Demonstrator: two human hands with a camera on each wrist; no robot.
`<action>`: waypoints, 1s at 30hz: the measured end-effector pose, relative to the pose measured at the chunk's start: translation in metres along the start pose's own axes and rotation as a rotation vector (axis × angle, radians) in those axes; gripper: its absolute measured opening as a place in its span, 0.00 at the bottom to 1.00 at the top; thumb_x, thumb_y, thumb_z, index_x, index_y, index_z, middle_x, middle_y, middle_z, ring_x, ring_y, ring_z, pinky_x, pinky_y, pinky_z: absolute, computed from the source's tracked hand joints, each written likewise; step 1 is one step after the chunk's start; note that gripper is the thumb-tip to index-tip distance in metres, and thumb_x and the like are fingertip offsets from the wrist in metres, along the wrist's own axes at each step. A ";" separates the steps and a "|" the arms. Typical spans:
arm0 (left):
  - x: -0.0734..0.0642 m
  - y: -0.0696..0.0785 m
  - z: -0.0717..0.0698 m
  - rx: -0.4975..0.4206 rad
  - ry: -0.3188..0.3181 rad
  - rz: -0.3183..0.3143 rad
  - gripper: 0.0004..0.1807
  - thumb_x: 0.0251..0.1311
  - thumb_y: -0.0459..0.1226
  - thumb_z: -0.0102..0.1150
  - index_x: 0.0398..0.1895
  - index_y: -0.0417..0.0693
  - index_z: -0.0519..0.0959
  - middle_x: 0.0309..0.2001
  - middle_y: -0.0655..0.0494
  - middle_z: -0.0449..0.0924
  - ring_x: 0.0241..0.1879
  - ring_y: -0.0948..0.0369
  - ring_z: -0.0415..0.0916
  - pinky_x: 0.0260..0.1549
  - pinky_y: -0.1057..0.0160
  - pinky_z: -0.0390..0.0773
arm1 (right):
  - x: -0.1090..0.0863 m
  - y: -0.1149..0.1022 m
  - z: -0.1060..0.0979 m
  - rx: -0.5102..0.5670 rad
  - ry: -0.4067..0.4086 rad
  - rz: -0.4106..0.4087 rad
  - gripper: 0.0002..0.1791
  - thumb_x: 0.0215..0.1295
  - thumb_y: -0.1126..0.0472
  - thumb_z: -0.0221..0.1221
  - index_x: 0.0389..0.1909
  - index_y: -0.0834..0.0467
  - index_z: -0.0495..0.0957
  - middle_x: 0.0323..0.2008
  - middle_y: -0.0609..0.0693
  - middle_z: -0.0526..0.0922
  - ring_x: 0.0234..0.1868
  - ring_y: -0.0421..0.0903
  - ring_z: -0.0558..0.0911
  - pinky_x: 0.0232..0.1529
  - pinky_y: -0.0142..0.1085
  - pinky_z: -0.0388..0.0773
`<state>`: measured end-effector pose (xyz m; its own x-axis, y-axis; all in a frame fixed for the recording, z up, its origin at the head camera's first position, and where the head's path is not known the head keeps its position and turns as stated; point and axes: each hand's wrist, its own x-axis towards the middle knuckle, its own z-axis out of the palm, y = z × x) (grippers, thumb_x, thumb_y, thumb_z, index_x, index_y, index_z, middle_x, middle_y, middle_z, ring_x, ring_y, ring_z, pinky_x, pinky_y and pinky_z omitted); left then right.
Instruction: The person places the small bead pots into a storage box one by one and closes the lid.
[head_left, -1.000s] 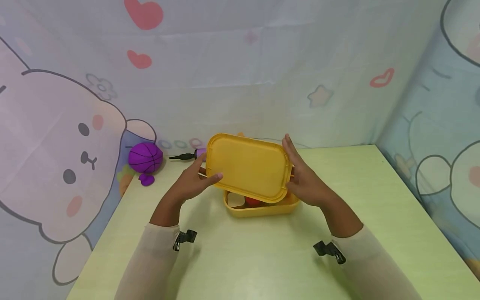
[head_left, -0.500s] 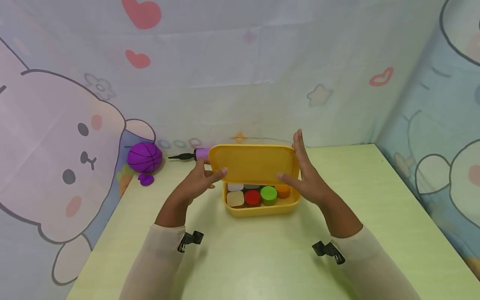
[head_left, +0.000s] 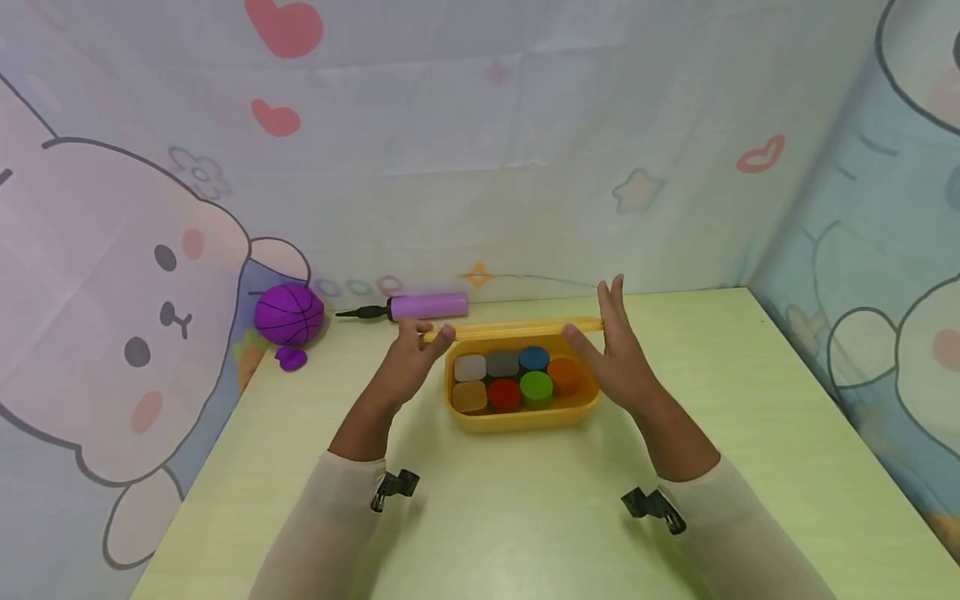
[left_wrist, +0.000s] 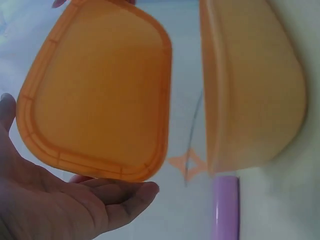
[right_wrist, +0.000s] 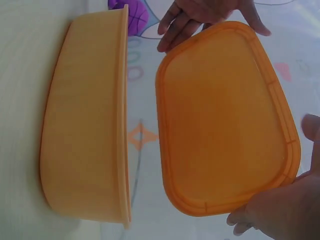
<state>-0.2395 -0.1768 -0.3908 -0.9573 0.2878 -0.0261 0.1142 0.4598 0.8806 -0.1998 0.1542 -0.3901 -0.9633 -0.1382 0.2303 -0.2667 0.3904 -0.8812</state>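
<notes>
A yellow lid (head_left: pixel 517 330) is level and seen edge-on in the head view, raised over the back of an open yellow box (head_left: pixel 525 423). My left hand (head_left: pixel 411 360) holds its left end, thumb on the near side. The right hand (head_left: pixel 624 360) holds the opposite end, with some fingers pointing up. Both wrist views show the lid's ribbed underside (left_wrist: pixel 100 95) and a gap between lid and box (right_wrist: pixel 85 120). Inside the box are several small coloured pieces, among them a red one (head_left: pixel 504 395), a green one (head_left: pixel 536 389) and an orange one (head_left: pixel 564 375).
Behind the box lies a purple hand pump (head_left: pixel 429 307) with a black nozzle. A purple basketball (head_left: pixel 289 314) and a small purple duck-like toy (head_left: pixel 291 359) are at the back left. A printed cloth (head_left: pixel 525 167) hangs behind the pale table (head_left: pixel 510 517).
The lid has tipped from nearly facing me to edge-on and come level, uncovering the box's contents and the pump. My left hand has moved slightly right with it; the box has stayed put.
</notes>
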 end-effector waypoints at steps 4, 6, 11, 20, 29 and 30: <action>0.000 -0.006 0.007 0.082 -0.016 0.032 0.57 0.72 0.76 0.47 0.81 0.41 0.50 0.83 0.29 0.60 0.85 0.38 0.58 0.79 0.33 0.66 | -0.003 -0.001 -0.001 -0.079 -0.041 0.125 0.63 0.78 0.36 0.62 0.90 0.51 0.25 0.87 0.46 0.14 0.90 0.62 0.27 0.85 0.71 0.36; -0.001 -0.009 0.008 0.091 -0.042 0.041 0.58 0.72 0.74 0.51 0.86 0.43 0.46 0.87 0.35 0.53 0.88 0.39 0.52 0.82 0.33 0.61 | -0.004 -0.002 -0.001 -0.098 -0.068 0.164 0.67 0.75 0.35 0.65 0.89 0.53 0.24 0.87 0.52 0.14 0.90 0.67 0.29 0.85 0.73 0.39; -0.002 -0.017 0.008 0.119 -0.072 0.064 0.71 0.66 0.75 0.60 0.91 0.52 0.28 0.91 0.45 0.43 0.89 0.40 0.45 0.84 0.32 0.50 | -0.004 -0.001 -0.001 -0.099 -0.121 0.227 0.74 0.70 0.33 0.70 0.89 0.57 0.23 0.87 0.57 0.16 0.89 0.70 0.30 0.84 0.73 0.40; 0.003 -0.036 0.010 0.201 -0.089 0.032 0.73 0.57 0.69 0.74 0.92 0.60 0.36 0.92 0.52 0.39 0.90 0.45 0.42 0.85 0.34 0.51 | -0.006 0.019 0.007 -0.044 -0.115 0.267 0.70 0.63 0.47 0.79 0.90 0.61 0.40 0.88 0.64 0.51 0.86 0.67 0.57 0.85 0.66 0.54; 0.003 -0.060 0.020 0.198 -0.136 0.102 0.74 0.56 0.68 0.77 0.92 0.61 0.36 0.92 0.58 0.29 0.91 0.47 0.29 0.87 0.34 0.40 | -0.015 0.035 0.020 -0.028 -0.064 0.281 0.70 0.58 0.49 0.82 0.91 0.56 0.44 0.91 0.55 0.31 0.90 0.68 0.37 0.84 0.73 0.48; 0.003 -0.063 0.020 0.203 -0.137 0.101 0.74 0.56 0.68 0.77 0.92 0.62 0.36 0.92 0.59 0.29 0.91 0.47 0.28 0.87 0.34 0.40 | -0.016 0.037 0.021 -0.024 -0.054 0.278 0.70 0.58 0.50 0.83 0.91 0.56 0.45 0.91 0.54 0.32 0.91 0.68 0.37 0.84 0.72 0.47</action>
<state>-0.2436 -0.1876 -0.4556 -0.8953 0.4451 -0.0188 0.2713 0.5782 0.7695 -0.1934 0.1514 -0.4349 -0.9966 -0.0708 -0.0414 0.0059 0.4418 -0.8971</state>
